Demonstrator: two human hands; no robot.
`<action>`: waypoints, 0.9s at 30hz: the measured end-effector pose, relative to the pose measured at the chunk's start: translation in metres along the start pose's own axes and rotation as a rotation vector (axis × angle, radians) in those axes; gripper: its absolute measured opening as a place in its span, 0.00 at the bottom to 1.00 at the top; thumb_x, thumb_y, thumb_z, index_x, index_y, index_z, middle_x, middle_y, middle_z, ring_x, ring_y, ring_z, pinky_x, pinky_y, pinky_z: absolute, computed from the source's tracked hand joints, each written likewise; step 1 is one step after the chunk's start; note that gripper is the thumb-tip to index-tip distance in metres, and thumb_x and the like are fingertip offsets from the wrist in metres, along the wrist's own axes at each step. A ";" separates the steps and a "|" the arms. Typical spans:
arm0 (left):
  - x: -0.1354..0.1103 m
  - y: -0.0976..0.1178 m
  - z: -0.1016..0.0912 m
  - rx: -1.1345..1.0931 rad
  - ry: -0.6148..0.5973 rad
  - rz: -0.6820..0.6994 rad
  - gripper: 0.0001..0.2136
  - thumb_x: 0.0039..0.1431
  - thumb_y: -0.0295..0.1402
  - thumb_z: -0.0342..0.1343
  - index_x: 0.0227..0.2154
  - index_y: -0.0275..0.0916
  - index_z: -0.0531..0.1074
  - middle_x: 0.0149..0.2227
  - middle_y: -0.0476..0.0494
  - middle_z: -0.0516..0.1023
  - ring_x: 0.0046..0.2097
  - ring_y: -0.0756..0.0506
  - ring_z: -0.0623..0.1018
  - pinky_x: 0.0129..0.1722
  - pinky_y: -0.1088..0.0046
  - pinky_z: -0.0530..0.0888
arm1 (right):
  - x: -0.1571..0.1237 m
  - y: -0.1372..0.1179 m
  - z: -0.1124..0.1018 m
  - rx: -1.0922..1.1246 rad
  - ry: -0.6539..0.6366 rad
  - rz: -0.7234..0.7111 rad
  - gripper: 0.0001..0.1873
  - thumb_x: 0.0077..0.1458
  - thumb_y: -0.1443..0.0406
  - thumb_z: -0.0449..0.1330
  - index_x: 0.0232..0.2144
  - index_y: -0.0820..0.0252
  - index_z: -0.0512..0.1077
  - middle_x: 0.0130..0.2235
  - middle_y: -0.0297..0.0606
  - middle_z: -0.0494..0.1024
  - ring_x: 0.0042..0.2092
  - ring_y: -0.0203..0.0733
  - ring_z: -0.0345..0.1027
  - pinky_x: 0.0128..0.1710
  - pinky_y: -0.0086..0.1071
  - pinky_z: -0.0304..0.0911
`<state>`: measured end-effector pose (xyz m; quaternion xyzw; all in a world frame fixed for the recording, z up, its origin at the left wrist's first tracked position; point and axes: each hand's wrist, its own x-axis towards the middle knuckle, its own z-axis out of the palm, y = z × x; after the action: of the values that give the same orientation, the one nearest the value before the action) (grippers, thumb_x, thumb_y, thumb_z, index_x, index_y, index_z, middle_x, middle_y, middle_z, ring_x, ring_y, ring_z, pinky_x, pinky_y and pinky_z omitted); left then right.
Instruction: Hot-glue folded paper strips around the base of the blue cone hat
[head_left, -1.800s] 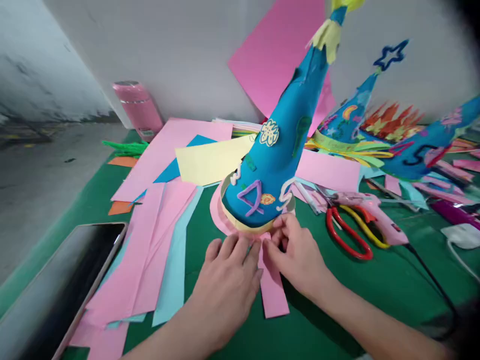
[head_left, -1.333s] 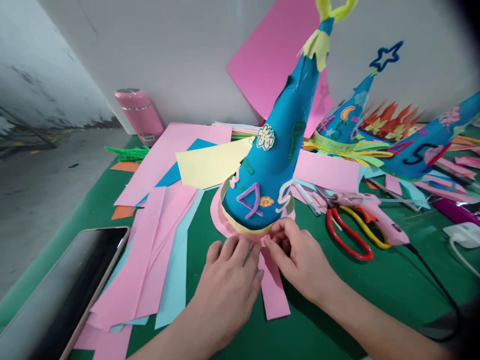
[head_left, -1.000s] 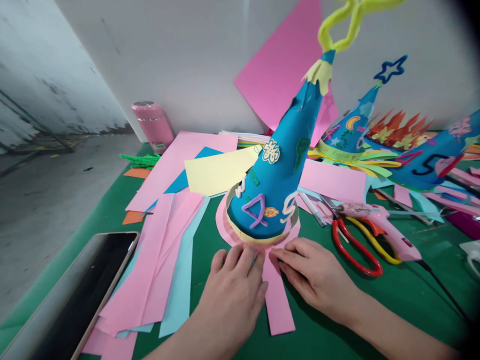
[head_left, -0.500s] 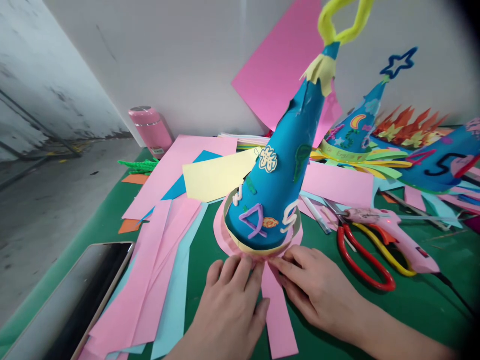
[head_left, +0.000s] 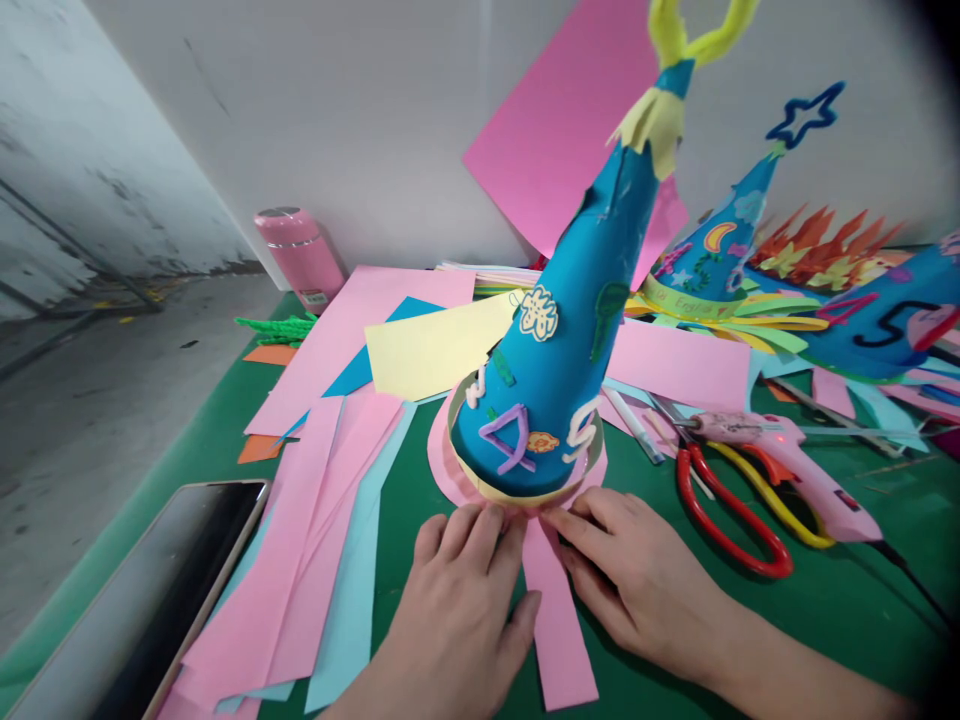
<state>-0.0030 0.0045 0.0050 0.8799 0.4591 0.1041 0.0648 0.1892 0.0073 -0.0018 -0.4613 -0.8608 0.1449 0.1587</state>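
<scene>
A tall blue paper cone hat (head_left: 574,270) stands in the middle, leaning right, decorated with pipe-cleaner shapes and a yellow loop at its tip. A pale yellow band rings its base, which rests on a pink paper brim (head_left: 439,455). My left hand (head_left: 465,590) has its fingertips pressed on the brim's near edge. Beside it, the closed fingers of my right hand (head_left: 637,570) press the same edge where a pink paper strip (head_left: 561,630) joins. The strip runs toward me between both hands. My fingertips partly hide the join.
Right of the hat lie red-and-yellow scissors (head_left: 731,515) and a pink glue gun (head_left: 817,485). Several pink and blue strips (head_left: 300,560) and a phone (head_left: 142,610) lie left. A pink bottle (head_left: 300,255) stands behind. Another cone hat (head_left: 720,245) stands back right.
My hands keep their places at the brim's near edge. The hat's upper part has tipped slightly to the right.
</scene>
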 end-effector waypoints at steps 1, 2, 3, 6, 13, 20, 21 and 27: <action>0.000 0.000 0.000 -0.008 0.001 -0.006 0.18 0.57 0.39 0.45 0.49 0.39 0.65 0.47 0.41 0.69 0.48 0.39 0.66 0.44 0.59 0.65 | 0.000 0.000 0.000 -0.002 0.002 0.001 0.18 0.57 0.67 0.47 0.49 0.58 0.63 0.38 0.43 0.68 0.39 0.43 0.61 0.37 0.38 0.58; 0.000 0.001 0.000 -0.022 -0.002 -0.013 0.18 0.57 0.39 0.45 0.48 0.39 0.66 0.47 0.41 0.69 0.48 0.39 0.65 0.44 0.59 0.65 | 0.000 0.000 0.000 -0.005 0.000 0.004 0.18 0.56 0.67 0.47 0.49 0.58 0.64 0.39 0.43 0.68 0.39 0.43 0.60 0.37 0.38 0.58; 0.001 0.001 -0.001 -0.038 -0.008 -0.021 0.18 0.57 0.38 0.46 0.48 0.39 0.66 0.47 0.41 0.69 0.48 0.40 0.65 0.44 0.59 0.65 | 0.000 0.000 0.000 -0.009 -0.001 0.008 0.17 0.56 0.66 0.48 0.49 0.59 0.64 0.39 0.43 0.68 0.39 0.44 0.60 0.37 0.38 0.58; 0.003 0.002 -0.003 -0.085 -0.038 -0.050 0.17 0.57 0.38 0.46 0.48 0.40 0.65 0.46 0.42 0.69 0.47 0.40 0.66 0.44 0.59 0.65 | 0.000 -0.001 0.000 -0.020 -0.008 0.016 0.17 0.56 0.67 0.47 0.48 0.59 0.64 0.39 0.43 0.67 0.40 0.44 0.60 0.37 0.39 0.58; 0.002 0.003 -0.004 -0.072 -0.053 -0.058 0.17 0.57 0.37 0.45 0.48 0.41 0.64 0.46 0.42 0.69 0.46 0.40 0.66 0.44 0.58 0.65 | 0.000 -0.001 0.001 -0.022 0.010 0.002 0.16 0.57 0.66 0.47 0.48 0.57 0.63 0.37 0.41 0.67 0.38 0.42 0.61 0.36 0.37 0.58; 0.004 0.003 -0.004 -0.088 -0.033 -0.047 0.16 0.56 0.36 0.45 0.47 0.39 0.65 0.45 0.41 0.68 0.46 0.40 0.65 0.44 0.58 0.65 | 0.002 -0.001 0.000 -0.056 -0.002 0.020 0.18 0.53 0.67 0.50 0.47 0.57 0.64 0.37 0.41 0.68 0.39 0.43 0.62 0.37 0.37 0.58; 0.005 0.003 -0.004 -0.086 -0.029 -0.047 0.16 0.56 0.36 0.45 0.47 0.39 0.65 0.45 0.41 0.68 0.46 0.40 0.65 0.44 0.58 0.65 | 0.002 -0.001 0.000 -0.051 0.007 0.019 0.17 0.54 0.67 0.50 0.47 0.57 0.65 0.37 0.41 0.68 0.38 0.43 0.62 0.37 0.37 0.59; 0.003 0.003 -0.003 -0.057 -0.035 -0.037 0.16 0.57 0.36 0.45 0.47 0.39 0.65 0.44 0.40 0.69 0.45 0.39 0.66 0.42 0.58 0.66 | 0.000 -0.002 0.002 -0.033 0.056 0.015 0.15 0.55 0.66 0.49 0.44 0.59 0.66 0.36 0.42 0.69 0.38 0.42 0.62 0.36 0.37 0.59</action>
<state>0.0000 0.0050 0.0091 0.8707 0.4709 0.1007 0.0998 0.1871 0.0063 -0.0031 -0.4741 -0.8549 0.1191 0.1740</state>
